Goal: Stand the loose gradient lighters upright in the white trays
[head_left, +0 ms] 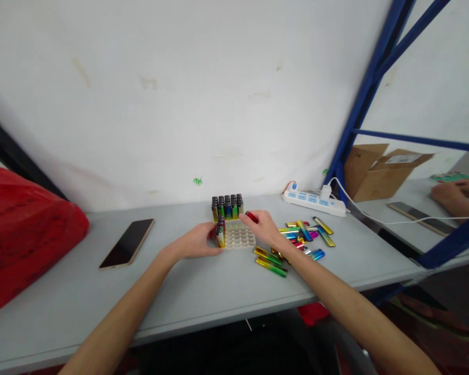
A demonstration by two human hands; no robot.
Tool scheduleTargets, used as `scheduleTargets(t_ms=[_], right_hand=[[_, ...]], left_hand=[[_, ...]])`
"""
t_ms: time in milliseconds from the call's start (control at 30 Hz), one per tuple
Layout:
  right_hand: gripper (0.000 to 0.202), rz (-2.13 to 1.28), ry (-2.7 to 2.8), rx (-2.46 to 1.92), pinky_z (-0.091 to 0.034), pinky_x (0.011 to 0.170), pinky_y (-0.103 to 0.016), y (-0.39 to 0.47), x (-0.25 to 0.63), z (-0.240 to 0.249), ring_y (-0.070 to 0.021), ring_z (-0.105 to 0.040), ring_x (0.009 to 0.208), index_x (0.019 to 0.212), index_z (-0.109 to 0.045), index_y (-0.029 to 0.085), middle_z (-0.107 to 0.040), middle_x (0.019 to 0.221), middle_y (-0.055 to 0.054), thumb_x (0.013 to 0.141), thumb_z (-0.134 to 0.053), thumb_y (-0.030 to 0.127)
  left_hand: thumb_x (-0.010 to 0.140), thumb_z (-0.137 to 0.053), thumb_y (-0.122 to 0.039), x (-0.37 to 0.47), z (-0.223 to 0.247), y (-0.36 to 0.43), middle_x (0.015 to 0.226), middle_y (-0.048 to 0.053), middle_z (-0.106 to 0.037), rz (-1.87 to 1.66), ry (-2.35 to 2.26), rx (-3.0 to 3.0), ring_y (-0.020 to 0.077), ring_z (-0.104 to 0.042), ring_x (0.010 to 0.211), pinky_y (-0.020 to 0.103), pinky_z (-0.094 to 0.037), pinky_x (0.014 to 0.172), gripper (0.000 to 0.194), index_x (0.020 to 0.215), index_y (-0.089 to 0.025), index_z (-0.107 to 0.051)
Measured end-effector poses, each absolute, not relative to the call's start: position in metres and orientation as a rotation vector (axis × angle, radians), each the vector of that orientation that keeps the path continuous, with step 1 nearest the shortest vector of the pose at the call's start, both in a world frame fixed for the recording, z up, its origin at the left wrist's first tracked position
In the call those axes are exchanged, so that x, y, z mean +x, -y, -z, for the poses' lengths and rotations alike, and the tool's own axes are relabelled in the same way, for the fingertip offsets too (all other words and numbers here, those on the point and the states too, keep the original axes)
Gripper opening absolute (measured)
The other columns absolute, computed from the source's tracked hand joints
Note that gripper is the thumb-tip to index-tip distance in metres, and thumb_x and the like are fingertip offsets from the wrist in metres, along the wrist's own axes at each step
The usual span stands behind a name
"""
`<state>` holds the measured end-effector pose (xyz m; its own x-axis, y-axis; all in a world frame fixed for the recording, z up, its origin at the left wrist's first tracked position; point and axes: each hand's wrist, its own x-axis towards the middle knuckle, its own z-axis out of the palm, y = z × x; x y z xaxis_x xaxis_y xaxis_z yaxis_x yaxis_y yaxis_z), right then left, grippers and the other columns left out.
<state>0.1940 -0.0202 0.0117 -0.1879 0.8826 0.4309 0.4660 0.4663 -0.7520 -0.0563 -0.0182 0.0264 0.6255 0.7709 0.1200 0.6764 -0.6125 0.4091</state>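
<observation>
A pale tray (240, 237) with round holes lies on the grey table, a row of lighters (220, 233) upright along its left edge. My left hand (198, 240) is curved round that edge, its fingers closed against the tray and the row. Above the tray's back right, my right hand (261, 226) pinches a red lighter (251, 216). Behind the tray stands a block of upright lighters (227, 208) with black tops. Loose coloured lighters (271, 266) are scattered to the right, partly under my right forearm.
A phone (127, 244) and a red bag (27, 234) are on the left. At the back right lies a white power strip (315, 202) with a cable, by a blue frame (361, 99). Beyond it are a cardboard box (379, 172) and another person's hands (453, 195).
</observation>
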Motion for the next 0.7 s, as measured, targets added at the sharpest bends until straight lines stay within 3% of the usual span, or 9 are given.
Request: scheduleTargets(t_ms=[133, 200, 367, 467, 600, 700], right_hand=[[0.04, -0.517, 1.846, -1.217, -0.023, 0.058, -0.027, 0.0177, 0.1935, -0.008, -0.0115, -0.037, 0.057, 0.057, -0.042, 0.021, -0.038, 0.054, 0.005, 0.093, -0.05, 0.038], [0.037, -0.482, 1.879, -1.217, -0.024, 0.058, -0.027, 0.0179, 0.1935, -0.0078, -0.0119, -0.038, 0.057, 0.06, -0.044, 0.021, -0.041, 0.055, 0.005, 0.094, -0.05, 0.035], [0.04, -0.429, 1.951, -1.155, -0.029, 0.061, -0.027, 0.0212, 0.192, -0.0088, -0.0136, -0.043, 0.061, 0.073, -0.049, 0.022, -0.05, 0.064, 0.004, 0.104, -0.047, 0.048], [0.036, -0.426, 2.0, -1.093, -0.036, 0.067, -0.027, 0.0213, 0.1911, -0.0077, -0.0162, -0.051, 0.07, 0.084, -0.052, 0.022, -0.058, 0.075, 0.0, 0.107, -0.042, 0.047], [0.037, -0.33, 2.121, -0.985, -0.042, 0.077, -0.029, 0.0192, 0.1932, -0.0062, -0.0183, -0.055, 0.081, 0.085, -0.055, 0.021, -0.059, 0.086, -0.004, 0.108, -0.042, 0.047], [0.042, -0.283, 2.157, -0.995, -0.042, 0.077, -0.029, 0.017, 0.196, -0.0056, -0.018, -0.055, 0.078, 0.083, -0.058, 0.02, -0.061, 0.084, -0.004, 0.107, -0.043, 0.051]], left_hand=[[0.071, -0.074, -0.037, -0.0554, -0.0271, 0.019, 0.088, 0.004, -0.07, -0.406, -1.181, 2.515, 0.0228, -0.064, 0.077, 0.031, -0.051, 0.071, 0.034, 0.097, -0.017, -0.067], [0.07, -0.074, -0.038, -0.055, -0.0274, 0.0194, 0.089, 0.004, -0.071, -0.405, -1.194, 2.506, 0.023, -0.064, 0.078, 0.031, -0.052, 0.072, 0.035, 0.097, -0.017, -0.066], [0.071, -0.074, -0.039, -0.0555, -0.0266, 0.0185, 0.091, 0.005, -0.071, -0.396, -1.197, 2.496, 0.023, -0.063, 0.078, 0.031, -0.052, 0.073, 0.037, 0.099, -0.017, -0.066], [0.071, -0.074, -0.039, -0.056, -0.0257, 0.0176, 0.09, 0.005, -0.071, -0.395, -1.199, 2.51, 0.0229, -0.063, 0.077, 0.031, -0.051, 0.072, 0.036, 0.098, -0.016, -0.066], [0.07, -0.074, -0.038, -0.0558, -0.0257, 0.0178, 0.09, 0.005, -0.07, -0.402, -1.189, 2.521, 0.023, -0.063, 0.078, 0.031, -0.051, 0.072, 0.036, 0.098, -0.016, -0.066], [0.071, -0.073, -0.038, -0.0557, -0.0258, 0.0182, 0.091, 0.005, -0.07, -0.401, -1.19, 2.516, 0.023, -0.064, 0.078, 0.031, -0.051, 0.074, 0.036, 0.099, -0.017, -0.065]])
